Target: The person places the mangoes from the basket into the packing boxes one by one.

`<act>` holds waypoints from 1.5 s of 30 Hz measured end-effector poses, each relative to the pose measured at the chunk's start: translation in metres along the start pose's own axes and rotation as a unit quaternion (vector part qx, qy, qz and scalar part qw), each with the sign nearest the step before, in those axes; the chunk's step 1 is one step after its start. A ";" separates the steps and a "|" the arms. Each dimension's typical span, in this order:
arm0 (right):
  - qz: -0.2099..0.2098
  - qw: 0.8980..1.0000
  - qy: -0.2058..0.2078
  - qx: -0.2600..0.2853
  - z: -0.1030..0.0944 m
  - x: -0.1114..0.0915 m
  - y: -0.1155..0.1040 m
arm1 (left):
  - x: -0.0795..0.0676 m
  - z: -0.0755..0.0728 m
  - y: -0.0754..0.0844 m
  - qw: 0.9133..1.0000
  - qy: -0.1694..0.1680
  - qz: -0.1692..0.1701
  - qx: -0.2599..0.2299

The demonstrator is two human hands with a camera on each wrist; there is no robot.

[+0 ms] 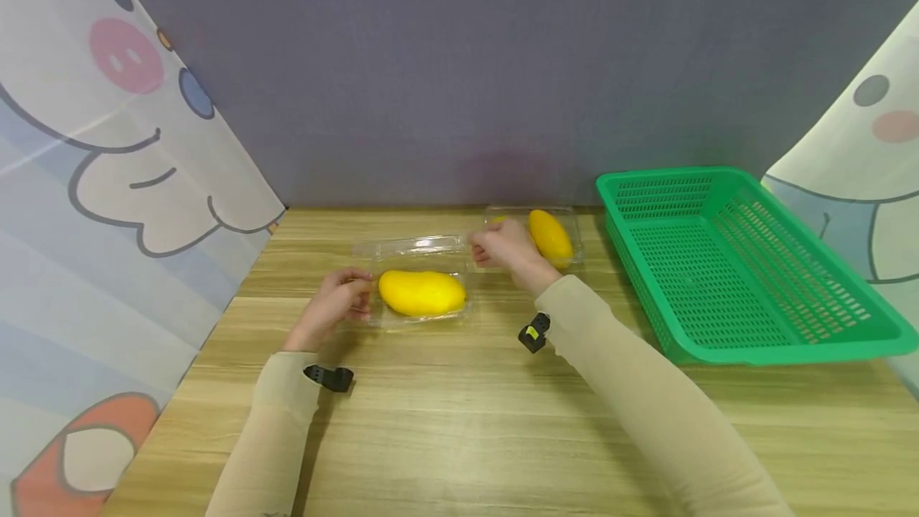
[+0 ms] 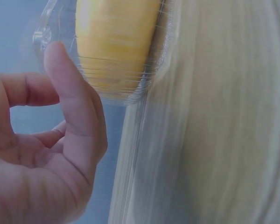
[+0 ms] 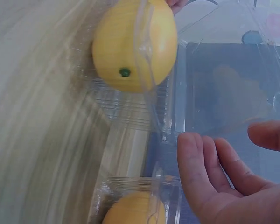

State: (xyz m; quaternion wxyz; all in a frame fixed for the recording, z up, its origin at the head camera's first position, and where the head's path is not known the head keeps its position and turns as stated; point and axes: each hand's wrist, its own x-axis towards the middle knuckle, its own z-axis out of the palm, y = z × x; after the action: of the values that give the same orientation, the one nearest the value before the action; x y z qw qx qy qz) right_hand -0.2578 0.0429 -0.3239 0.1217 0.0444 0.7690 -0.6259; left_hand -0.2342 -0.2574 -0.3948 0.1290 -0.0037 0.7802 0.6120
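A yellow mango (image 1: 422, 294) lies in a clear plastic box (image 1: 402, 321) whose hinged lid (image 1: 424, 246) stands raised at the back. My left hand (image 1: 336, 301) is at the box's left end, a fingertip (image 2: 57, 50) overlapping its corner in the left wrist view. At the lid's right edge is my right hand (image 1: 506, 246), with thumb and fingers apart and nothing between them in the right wrist view. In that view the mango (image 3: 130, 46) shows a small green stem end. Behind my right hand sits a second clear box (image 1: 577, 231) with another mango (image 1: 551, 238).
A green plastic basket (image 1: 671, 325) with perforated sides stands on the right of the wooden table (image 1: 431, 421). A grey panel (image 1: 431, 86) rises along the table's back edge. Cartoon-printed curtains (image 1: 179, 198) hang at both sides.
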 end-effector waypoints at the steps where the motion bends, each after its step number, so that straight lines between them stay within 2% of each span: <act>1: 0.001 1.000 0.000 -0.007 0.000 -0.001 0.001 | 0.000 0.000 0.000 1.000 -0.001 0.000 -0.002; 17: 0.004 0.997 0.000 -0.080 0.006 -0.010 0.026 | 0.002 -0.010 -0.006 0.999 -0.033 -0.013 -0.038; 24: -0.013 0.996 -0.002 -0.091 0.009 -0.013 0.038 | 0.001 -0.013 -0.005 0.997 -0.034 -0.026 -0.059; 37: 0.007 1.000 -0.012 -0.021 0.012 -0.010 0.054 | 0.004 -0.012 -0.004 0.993 -0.039 -0.025 -0.105; 45: 0.009 1.000 -0.020 0.016 0.013 -0.010 0.060 | 0.001 -0.012 -0.003 0.996 -0.043 -0.020 -0.081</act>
State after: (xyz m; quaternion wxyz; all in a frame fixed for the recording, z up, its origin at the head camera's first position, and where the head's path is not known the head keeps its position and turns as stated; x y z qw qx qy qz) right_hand -0.2335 0.0434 -0.3808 0.1417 0.0404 0.7561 -0.6376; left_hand -0.2372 -0.2690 -0.3950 0.1740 -0.0033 0.7219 0.6698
